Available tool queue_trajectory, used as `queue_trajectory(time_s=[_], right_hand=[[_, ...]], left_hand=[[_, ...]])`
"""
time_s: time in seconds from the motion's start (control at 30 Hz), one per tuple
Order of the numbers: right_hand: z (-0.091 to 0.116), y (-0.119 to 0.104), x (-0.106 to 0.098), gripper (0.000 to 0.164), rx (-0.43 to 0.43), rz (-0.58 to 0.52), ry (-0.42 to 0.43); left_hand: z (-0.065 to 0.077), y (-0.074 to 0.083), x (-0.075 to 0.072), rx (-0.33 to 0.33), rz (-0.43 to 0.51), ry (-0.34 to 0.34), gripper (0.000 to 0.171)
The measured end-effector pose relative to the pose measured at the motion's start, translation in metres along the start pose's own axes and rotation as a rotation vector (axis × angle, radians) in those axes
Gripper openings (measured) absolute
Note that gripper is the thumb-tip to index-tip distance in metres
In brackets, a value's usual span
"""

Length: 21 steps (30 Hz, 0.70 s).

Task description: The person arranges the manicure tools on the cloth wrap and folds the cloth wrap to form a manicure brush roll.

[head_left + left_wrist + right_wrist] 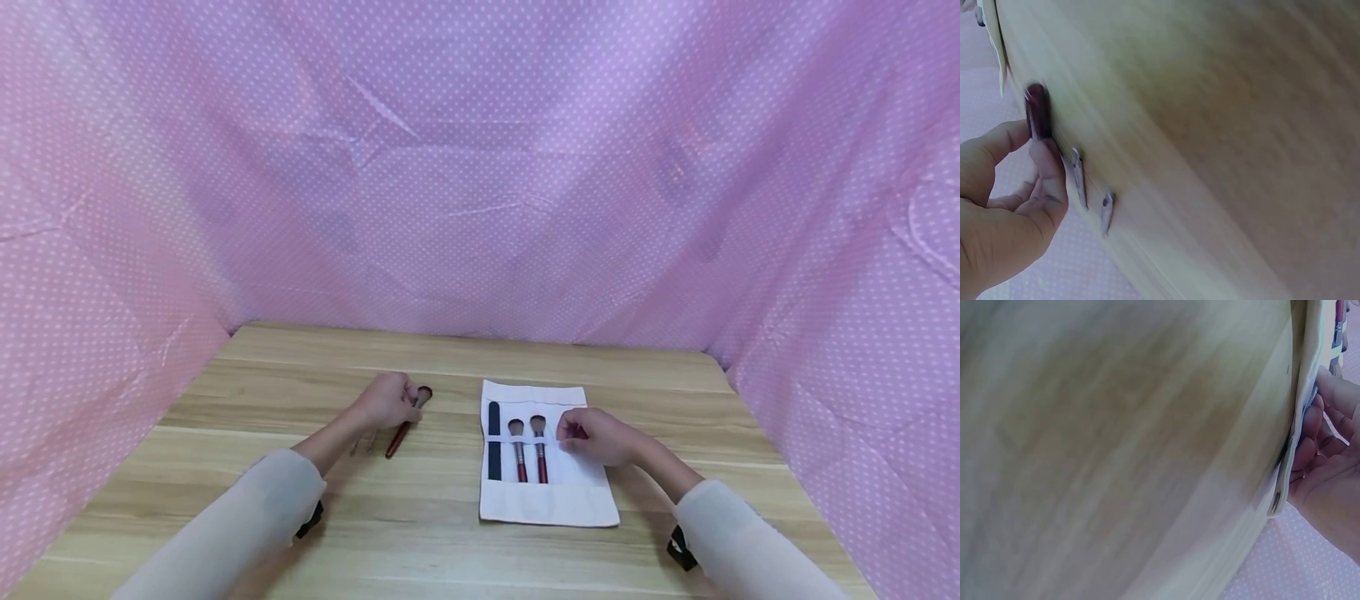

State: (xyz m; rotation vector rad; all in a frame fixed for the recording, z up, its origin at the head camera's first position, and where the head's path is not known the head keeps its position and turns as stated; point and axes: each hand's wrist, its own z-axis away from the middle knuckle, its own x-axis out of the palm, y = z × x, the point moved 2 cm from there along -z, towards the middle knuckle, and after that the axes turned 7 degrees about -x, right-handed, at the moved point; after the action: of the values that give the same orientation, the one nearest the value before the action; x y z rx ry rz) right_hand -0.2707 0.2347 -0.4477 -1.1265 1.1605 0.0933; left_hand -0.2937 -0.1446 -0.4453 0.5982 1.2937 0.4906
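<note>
My left hand pinches a makeup brush with a dark red handle, its bristle end up and away from me. The handle end shows beyond the fingertips in the left wrist view. Beside that hand lie two small slim metal tools. My right hand is over the right part of a white brush pouch, fingers curled, thumb and forefinger pinching at its white elastic band. Under the band sit two red-handled makeup brushes and a black nail file.
The pouch lies flat and unfolded on a wooden table. Pink dotted cloth hangs round the back and both sides of the table. In the right wrist view the pouch's edge runs beside the fingers.
</note>
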Motion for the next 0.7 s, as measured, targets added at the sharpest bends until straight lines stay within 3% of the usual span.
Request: queue_trajectory(time_s=[0.43, 0.7], right_hand=[[-0.001, 0.003, 0.001, 0.011, 0.022, 0.003, 0.003], [-0.002, 0.001, 0.001, 0.011, 0.02, 0.001, -0.001]], left_hand=[[-0.009, 0.018, 0.002, 0.0, 0.145, -0.084, 0.009], [-0.022, 0.04, 0.011, 0.037, 0.285, -0.137, 0.016]])
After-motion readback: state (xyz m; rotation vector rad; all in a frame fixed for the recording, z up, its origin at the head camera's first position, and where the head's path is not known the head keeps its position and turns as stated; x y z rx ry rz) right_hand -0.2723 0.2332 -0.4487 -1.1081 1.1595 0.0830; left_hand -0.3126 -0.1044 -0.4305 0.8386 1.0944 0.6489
